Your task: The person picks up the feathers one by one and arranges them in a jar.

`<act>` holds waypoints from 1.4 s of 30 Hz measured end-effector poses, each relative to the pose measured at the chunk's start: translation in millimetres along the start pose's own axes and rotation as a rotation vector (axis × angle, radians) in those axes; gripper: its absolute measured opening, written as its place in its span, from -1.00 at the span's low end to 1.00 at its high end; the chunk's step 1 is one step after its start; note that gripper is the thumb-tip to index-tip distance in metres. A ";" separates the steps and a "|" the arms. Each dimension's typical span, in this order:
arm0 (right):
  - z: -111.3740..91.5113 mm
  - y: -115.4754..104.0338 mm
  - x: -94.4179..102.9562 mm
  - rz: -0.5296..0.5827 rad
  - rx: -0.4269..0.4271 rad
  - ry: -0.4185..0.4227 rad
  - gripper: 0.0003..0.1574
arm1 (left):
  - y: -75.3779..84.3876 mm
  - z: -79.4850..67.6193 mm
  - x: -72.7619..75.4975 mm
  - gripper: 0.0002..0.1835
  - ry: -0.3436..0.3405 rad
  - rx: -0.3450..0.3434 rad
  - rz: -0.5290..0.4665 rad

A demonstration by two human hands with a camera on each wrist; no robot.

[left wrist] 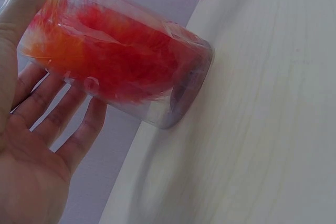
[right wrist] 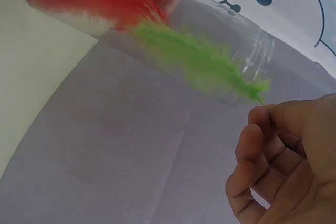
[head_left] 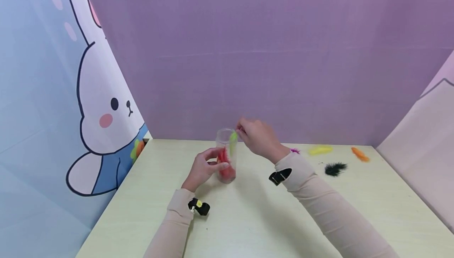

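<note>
A clear plastic jar [head_left: 220,136] stands on the table, its lower part filled with red and orange feathers [left wrist: 123,51]. My left hand [head_left: 203,167] holds the jar's side, thumb on the near side and fingers round the far side. Above the jar's mouth, my right hand [head_left: 261,136] pinches the quill of a green feather [right wrist: 189,59] between thumb and forefinger. Most of that feather lies inside the jar, along the wall, with its lower end touching the red feathers. Only the quill tip pokes out past the rim.
On the table [head_left: 227,226] to the right lie a yellow feather [head_left: 320,150], an orange feather [head_left: 360,154] and a black feather [head_left: 335,169]. A magenta feather [head_left: 294,151] shows partly behind my right wrist. A purple cloth [head_left: 283,53] hangs behind the table.
</note>
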State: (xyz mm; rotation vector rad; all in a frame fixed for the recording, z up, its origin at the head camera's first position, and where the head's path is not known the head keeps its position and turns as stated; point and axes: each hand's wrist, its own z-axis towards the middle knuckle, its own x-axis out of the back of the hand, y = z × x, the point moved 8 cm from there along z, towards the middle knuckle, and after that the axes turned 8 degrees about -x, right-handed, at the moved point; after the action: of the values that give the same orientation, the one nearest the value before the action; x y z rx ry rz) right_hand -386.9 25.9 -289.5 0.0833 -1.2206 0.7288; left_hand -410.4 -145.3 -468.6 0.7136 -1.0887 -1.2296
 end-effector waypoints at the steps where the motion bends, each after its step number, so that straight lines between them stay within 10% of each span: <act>1: 0.1 -0.2 -1.4 0.000 0.001 -0.003 -0.89 | -0.4 0.2 0.0 -0.35 0.000 0.000 -0.001; 42: -24.5 19.1 -21.9 0.134 0.022 0.030 -0.65 | 1.5 0.6 -1.2 -0.38 -0.006 -0.020 -0.009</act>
State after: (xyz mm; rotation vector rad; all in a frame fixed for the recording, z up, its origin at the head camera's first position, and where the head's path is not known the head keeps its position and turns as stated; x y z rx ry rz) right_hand -380.5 41.1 -323.8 0.0085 -1.1975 0.8569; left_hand -410.4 -143.7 -467.4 0.7007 -1.0781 -1.2489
